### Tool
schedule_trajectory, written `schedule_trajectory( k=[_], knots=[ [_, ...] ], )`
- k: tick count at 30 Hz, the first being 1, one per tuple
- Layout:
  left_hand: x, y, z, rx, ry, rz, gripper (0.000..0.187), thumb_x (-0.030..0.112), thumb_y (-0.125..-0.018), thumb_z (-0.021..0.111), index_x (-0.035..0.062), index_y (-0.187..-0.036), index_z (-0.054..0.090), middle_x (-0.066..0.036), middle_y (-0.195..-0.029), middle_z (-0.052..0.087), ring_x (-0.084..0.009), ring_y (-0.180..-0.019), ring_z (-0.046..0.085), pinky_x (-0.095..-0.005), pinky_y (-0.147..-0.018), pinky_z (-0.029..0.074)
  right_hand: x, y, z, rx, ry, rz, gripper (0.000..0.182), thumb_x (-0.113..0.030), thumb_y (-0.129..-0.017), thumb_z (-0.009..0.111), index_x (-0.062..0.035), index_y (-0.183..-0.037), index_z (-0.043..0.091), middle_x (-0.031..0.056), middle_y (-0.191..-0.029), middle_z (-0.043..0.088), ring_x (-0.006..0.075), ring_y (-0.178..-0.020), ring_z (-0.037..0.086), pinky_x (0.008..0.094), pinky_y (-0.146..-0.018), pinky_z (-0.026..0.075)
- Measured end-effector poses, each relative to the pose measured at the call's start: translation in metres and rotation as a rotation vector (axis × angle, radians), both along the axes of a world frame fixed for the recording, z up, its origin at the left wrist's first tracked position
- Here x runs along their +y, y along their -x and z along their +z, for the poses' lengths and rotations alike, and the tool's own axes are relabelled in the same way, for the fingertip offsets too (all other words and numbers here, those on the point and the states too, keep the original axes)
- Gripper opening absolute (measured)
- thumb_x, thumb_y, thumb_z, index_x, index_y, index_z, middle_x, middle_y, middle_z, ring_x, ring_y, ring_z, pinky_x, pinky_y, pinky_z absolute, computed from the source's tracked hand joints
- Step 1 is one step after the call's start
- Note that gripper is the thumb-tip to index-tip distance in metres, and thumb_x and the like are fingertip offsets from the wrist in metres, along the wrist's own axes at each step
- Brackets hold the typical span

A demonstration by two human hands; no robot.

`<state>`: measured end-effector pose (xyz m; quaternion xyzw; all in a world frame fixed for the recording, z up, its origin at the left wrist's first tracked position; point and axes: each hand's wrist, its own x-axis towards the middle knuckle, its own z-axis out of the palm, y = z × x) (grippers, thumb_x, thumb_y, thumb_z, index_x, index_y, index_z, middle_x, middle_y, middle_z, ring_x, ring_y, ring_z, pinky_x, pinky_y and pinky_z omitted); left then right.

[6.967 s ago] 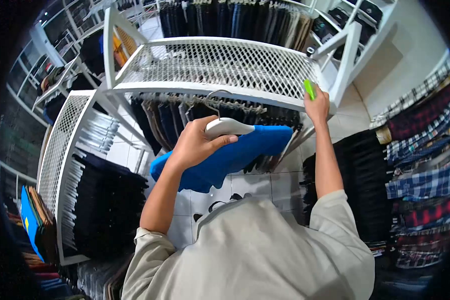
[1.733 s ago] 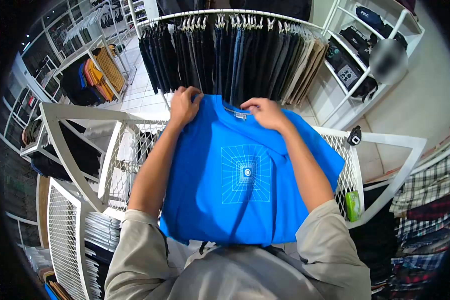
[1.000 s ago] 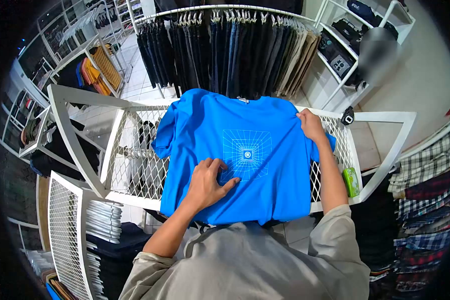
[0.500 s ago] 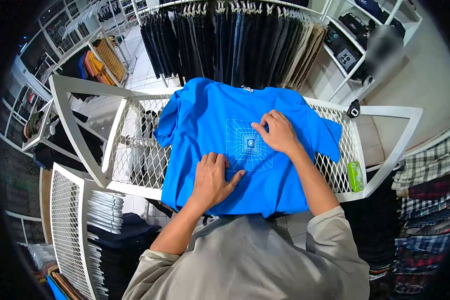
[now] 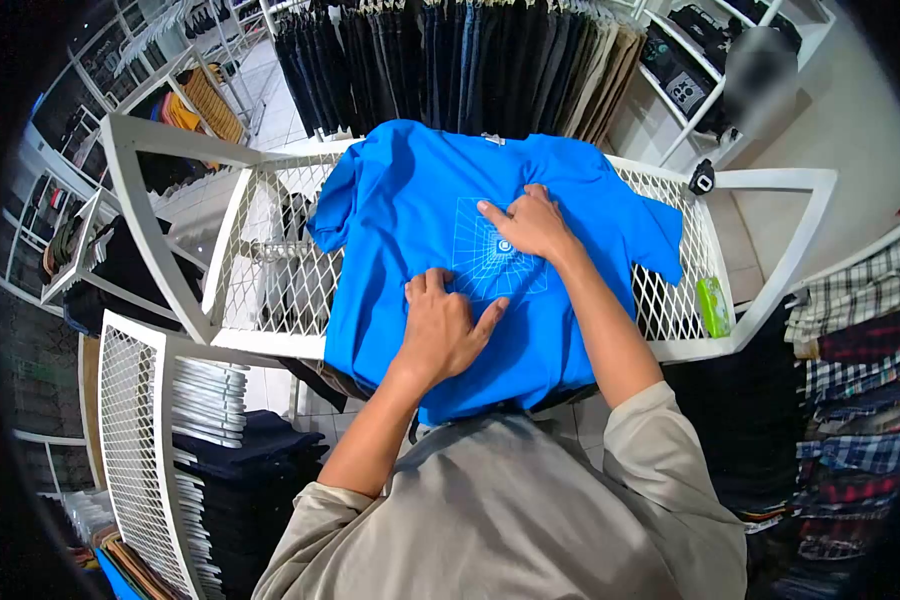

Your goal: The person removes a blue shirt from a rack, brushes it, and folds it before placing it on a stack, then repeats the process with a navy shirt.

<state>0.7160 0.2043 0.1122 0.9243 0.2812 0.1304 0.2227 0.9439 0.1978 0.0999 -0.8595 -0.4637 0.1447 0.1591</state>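
A blue T-shirt (image 5: 390, 210) lies spread over a white mesh-topped rack, its collar away from me and its lower hem hanging over the near edge. Square line artwork surrounds a small emblem on its front. My left hand (image 5: 442, 325) rests on the cloth just left of and below this print, fingers bent and thumb apart. Across the print's upper right part lies my right hand (image 5: 535, 222), its thumb spread from the fingers. Neither hand grips the fabric. Soft creases run through the shirt's left side and lower part.
The white mesh rack (image 5: 270, 343) holds a green packet (image 5: 713, 307) and a small black device (image 5: 702, 177) at its right side. Hanging trousers (image 5: 450, 75) line the far rail. Folded checked shirts (image 5: 860, 400) are at right; white hangers (image 5: 210, 400) stand at left.
My right hand has shifted slightly left over the print, and my left hand has moved slightly right. The shirt's near hem has shifted. The whole view has tilted, so the rack appears higher.
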Motion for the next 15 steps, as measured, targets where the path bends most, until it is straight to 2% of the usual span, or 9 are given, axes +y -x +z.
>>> schedule_trajectory(
  k=[3,5,7,8,9,10,11,14,15],
  knots=[
    [-0.004,0.007,-0.001,0.006,0.067,0.001,0.069,0.056,-0.096,0.056,-0.0061,-0.072,0.074,-0.037,-0.132,0.052,-0.0479,-0.128,0.046,-0.0536,-0.113,0.032,0.005,-0.002,-0.001,0.028,-0.009,-0.069,0.086,-0.068,-0.096,0.046,0.0132,-0.108,0.071,0.0364,-0.145,0.045,0.0517,-0.142,0.034,0.0590,-0.119,0.025],
    [-0.003,0.012,0.003,0.049,0.195,-0.017,0.070,0.057,-0.097,0.055,-0.0054,-0.075,0.075,-0.038,-0.137,0.049,-0.0482,-0.136,0.041,-0.0544,-0.117,0.027,0.006,-0.018,-0.010,-0.075,-0.053,-0.089,0.080,-0.068,-0.095,0.047,0.0056,-0.111,0.073,0.0312,-0.139,0.055,0.0481,-0.136,0.044,0.0518,-0.116,0.033],
    [-0.003,0.023,0.006,0.068,0.226,-0.011,0.067,0.056,-0.098,0.054,-0.0049,-0.082,0.076,-0.035,-0.141,0.049,-0.0480,-0.141,0.037,-0.0543,-0.119,0.025,-0.018,-0.016,0.018,0.255,0.040,0.072,0.075,-0.070,-0.094,0.046,-0.0033,-0.113,0.075,0.0261,-0.129,0.063,0.0414,-0.124,0.058,0.0454,-0.107,0.044],
    [0.000,0.034,0.000,-0.030,0.228,-0.049,0.065,0.055,-0.098,0.054,-0.0042,-0.087,0.076,-0.034,-0.142,0.049,-0.0483,-0.141,0.037,-0.0531,-0.118,0.027,-0.034,-0.005,0.022,0.219,-0.080,0.027,0.059,-0.061,-0.095,0.054,-0.0081,-0.108,0.076,0.0208,-0.123,0.068,0.0369,-0.107,0.067,0.0448,-0.094,0.051],
    [-0.002,0.046,-0.005,-0.132,0.230,-0.086,0.062,0.054,-0.099,0.054,-0.0034,-0.092,0.076,-0.032,-0.143,0.050,-0.0487,-0.141,0.036,-0.0520,-0.118,0.028,-0.054,0.008,0.018,0.225,-0.072,0.026,0.059,-0.061,-0.095,0.054,-0.0081,-0.108,0.076,0.0208,-0.123,0.068,0.0369,-0.107,0.067,0.0448,-0.094,0.051],
    [-0.013,0.061,-0.006,-0.233,0.131,-0.041,0.046,0.042,-0.098,0.062,-0.0023,-0.100,0.074,-0.027,-0.134,0.058,-0.0441,-0.134,0.047,-0.0469,-0.112,0.037,-0.076,0.023,0.014,-0.020,-0.401,0.052,0.048,-0.052,-0.095,0.061,-0.0065,-0.105,0.076,0.0187,-0.117,0.069,0.0363,-0.099,0.068,0.0441,-0.088,0.052],
    [-0.027,0.076,-0.004,-0.230,0.137,-0.043,0.046,0.042,-0.098,0.062,-0.0023,-0.100,0.074,-0.027,-0.134,0.058,-0.0441,-0.134,0.047,-0.0469,-0.112,0.037,-0.099,0.040,0.009,-0.272,-0.726,0.077,0.039,-0.042,-0.095,0.067,-0.0049,-0.102,0.075,0.0167,-0.111,0.071,0.0356,-0.091,0.070,0.0434,-0.083,0.054],
    [-0.072,0.119,-0.007,-0.655,-0.037,0.181,0.025,0.020,-0.087,0.077,0.0000,-0.098,0.066,-0.017,-0.105,0.064,-0.0318,-0.102,0.061,-0.0407,-0.089,0.048,-0.172,0.110,0.013,-0.075,-0.905,-0.166,0.020,-0.022,-0.091,0.074,-0.0030,-0.094,0.070,0.0115,-0.091,0.067,0.0262,-0.072,0.064,0.0357,-0.068,0.051],
    [-0.084,0.131,-0.023,-0.679,-0.003,0.229,0.038,0.028,-0.083,0.082,-0.0011,-0.099,0.063,-0.016,-0.101,0.061,-0.0323,-0.096,0.059,-0.0415,-0.085,0.048,-0.196,0.133,0.006,-0.018,-0.888,-0.289,0.019,-0.020,-0.091,0.074,-0.0023,-0.091,0.067,0.0099,-0.084,0.064,0.0227,-0.068,0.061,0.0332,-0.065,0.049]
  ],
)
